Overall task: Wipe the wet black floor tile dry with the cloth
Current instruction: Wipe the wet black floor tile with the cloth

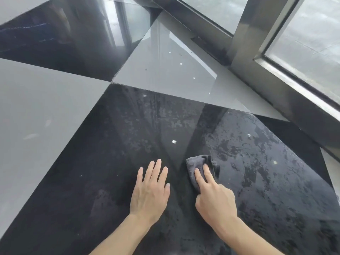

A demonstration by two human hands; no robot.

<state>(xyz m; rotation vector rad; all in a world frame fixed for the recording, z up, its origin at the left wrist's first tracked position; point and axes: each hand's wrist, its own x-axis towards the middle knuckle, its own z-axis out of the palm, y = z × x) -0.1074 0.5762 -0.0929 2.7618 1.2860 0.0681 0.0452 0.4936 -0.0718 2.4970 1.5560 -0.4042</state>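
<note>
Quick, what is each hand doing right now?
Left hand: open, flat on the black tile, holding nothing.
Right hand: open, straight fingers pressing the grey cloth onto the tile.

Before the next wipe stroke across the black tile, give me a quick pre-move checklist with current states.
1. Cloth under right hand: ok, fingers press it on the black tile.
2. Left hand braced flat on the tile: ok.
3. Left hand out of the stroke path: not ok if wiping left.
4. Water film to the right of the cloth: not ok, still wet.
5. Cloth dry enough: cannot tell.
</note>
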